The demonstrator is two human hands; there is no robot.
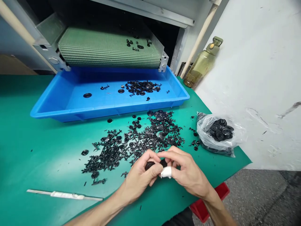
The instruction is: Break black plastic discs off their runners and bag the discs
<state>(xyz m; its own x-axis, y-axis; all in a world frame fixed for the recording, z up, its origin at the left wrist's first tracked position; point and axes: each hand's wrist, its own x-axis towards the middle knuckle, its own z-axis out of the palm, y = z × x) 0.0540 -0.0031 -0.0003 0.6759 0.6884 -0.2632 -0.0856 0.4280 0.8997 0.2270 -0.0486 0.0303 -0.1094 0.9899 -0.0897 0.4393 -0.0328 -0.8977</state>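
Two small black discs (pixel 150 165), pinched

Both hands, left hand (pixel 138 175) and right hand (pixel 185 171), pinch what seem small black discs (pixel 150 165) above the green table (pixel 35 157).

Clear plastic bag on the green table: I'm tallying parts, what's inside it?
The crumpled clear plastic bag holds a pile of round black plastic discs; anything beneath the top layer is covered.

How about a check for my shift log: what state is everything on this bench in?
Left hand: pinching black parts.
Right hand: pinching the same parts.
Loose pile: scattered on the green table.
Blue tray: holds a few pieces.
Belt: a few pieces on it; motion unclear.
Bag: open, part-filled with discs.
Bottle: capped.
Taped strip: lying flat, untouched.
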